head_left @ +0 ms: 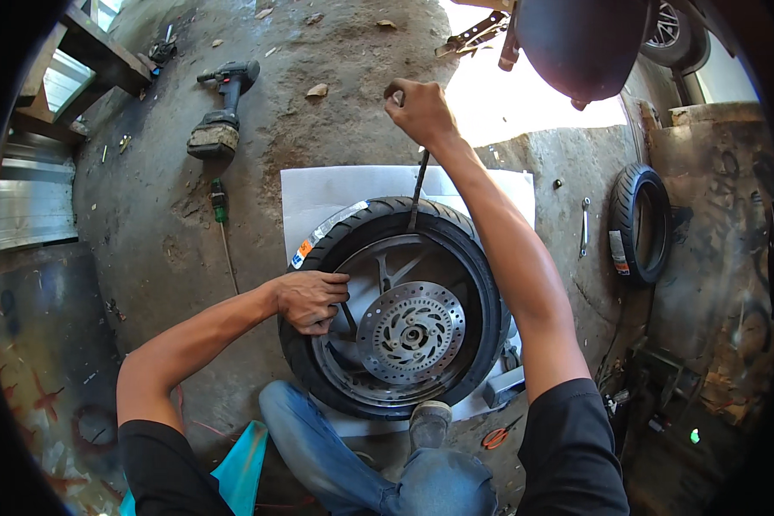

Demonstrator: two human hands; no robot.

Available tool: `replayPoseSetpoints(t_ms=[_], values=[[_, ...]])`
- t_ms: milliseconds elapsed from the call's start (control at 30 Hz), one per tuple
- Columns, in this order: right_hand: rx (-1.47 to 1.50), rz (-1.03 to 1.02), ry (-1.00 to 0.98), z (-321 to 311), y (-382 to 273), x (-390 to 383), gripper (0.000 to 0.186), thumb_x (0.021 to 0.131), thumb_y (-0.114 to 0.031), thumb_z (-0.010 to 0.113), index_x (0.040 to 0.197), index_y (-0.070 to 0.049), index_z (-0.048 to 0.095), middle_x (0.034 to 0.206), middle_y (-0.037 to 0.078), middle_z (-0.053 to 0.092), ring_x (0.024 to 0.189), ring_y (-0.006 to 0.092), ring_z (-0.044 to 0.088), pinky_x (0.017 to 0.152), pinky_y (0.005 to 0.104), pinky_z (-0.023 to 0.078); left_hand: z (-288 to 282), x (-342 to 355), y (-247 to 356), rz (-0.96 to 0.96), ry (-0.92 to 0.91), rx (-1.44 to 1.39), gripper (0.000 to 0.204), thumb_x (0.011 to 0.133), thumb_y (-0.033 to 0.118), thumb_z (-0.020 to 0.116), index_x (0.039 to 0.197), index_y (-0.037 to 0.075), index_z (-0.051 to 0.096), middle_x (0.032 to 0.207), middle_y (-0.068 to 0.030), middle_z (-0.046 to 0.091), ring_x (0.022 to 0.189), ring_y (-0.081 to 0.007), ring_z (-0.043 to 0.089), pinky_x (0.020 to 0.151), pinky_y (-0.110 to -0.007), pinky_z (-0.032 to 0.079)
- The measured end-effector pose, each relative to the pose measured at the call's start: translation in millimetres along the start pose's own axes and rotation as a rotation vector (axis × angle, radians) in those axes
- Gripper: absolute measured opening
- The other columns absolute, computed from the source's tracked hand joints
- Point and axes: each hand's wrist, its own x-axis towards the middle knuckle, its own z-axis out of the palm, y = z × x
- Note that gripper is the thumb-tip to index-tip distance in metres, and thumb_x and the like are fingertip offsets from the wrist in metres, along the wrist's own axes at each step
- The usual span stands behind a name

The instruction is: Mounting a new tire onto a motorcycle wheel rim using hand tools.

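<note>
A motorcycle wheel with a black tire (488, 297) lies flat, its drilled brake disc (374, 322) facing up. At the far side, my right hand (423, 113) is closed round the upper end of a long dark tire lever (420, 185). The lever's lower end sits between the tire bead and the rim (361, 267). My left hand (308, 301) is closed at the tire's left side, around a dark bar (350, 322) that looks like a second tire lever. Its fingers hide most of that bar. My shoe (430, 424) rests against the tire's near edge.
White sheet (305, 189) lies under the wheel. A cordless impact driver (224, 112) and green-handled screwdriver (219, 202) lie left. To the right are a wrench (585, 228), another tire (623, 225) and orange-handled scissors (495, 438). A dark vehicle part (576, 43) overhangs the far right.
</note>
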Motion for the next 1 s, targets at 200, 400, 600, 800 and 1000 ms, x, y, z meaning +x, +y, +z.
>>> replayPoseSetpoints(t_ms=[200,400,600,800,1000], values=[[-0.041,-0.031,-0.059,10,13,2,0.019,0.086,-0.023,0.070,0.099,-0.013,0.079,0.090,0.021,0.076,0.088,0.0390,0.074,0.085,0.0476,0.059,-5,3,3,-0.029,-0.114,-0.015,0.032,0.076,0.032,0.070,0.081,0.000,0.074,0.105,-0.0231,0.068,0.109,-0.0348,0.065,0.112,-0.050,0.041],[-0.049,-0.007,-0.121,11,13,-3,0.020,0.085,-0.025,0.071,0.101,-0.016,0.079,0.093,0.019,0.076,0.090,0.0380,0.074,0.085,0.0486,0.059,-13,13,12,-0.343,0.413,0.191,0.040,0.082,0.024,0.073,0.113,0.002,0.061,0.129,-0.0216,0.054,0.127,-0.0397,0.050,0.116,-0.053,0.038],[-0.074,-0.190,0.046,27,13,7,0.019,0.083,-0.024,0.073,0.095,-0.011,0.078,0.085,0.018,0.075,0.082,0.0368,0.073,0.078,0.0435,0.060,-36,102,-96,-1.172,0.542,-0.044,0.053,0.109,0.037,0.038,0.098,-0.004,0.070,0.092,-0.0318,0.070,0.091,-0.0526,0.066,0.084,-0.059,0.053],[-0.032,-0.248,0.050,19,9,22,0.018,0.085,-0.020,0.065,0.088,-0.012,0.081,0.080,0.021,0.073,0.077,0.0359,0.075,0.076,0.0460,0.061,-56,120,-105,-1.408,0.322,-0.084,0.070,0.105,0.050,0.035,0.096,-0.006,0.077,0.106,-0.0336,0.071,0.106,-0.0496,0.068,0.101,-0.051,0.051],[-0.304,-0.222,0.026,-1,11,-1,0.026,0.090,-0.027,0.064,0.085,-0.006,0.078,0.078,0.023,0.073,0.075,0.0391,0.074,0.075,0.0494,0.060,-49,148,-95,-1.455,0.550,-0.068,0.060,0.101,0.041,0.043,0.089,-0.007,0.077,0.092,-0.0332,0.072,0.093,-0.0486,0.073,0.092,-0.051,0.057]])
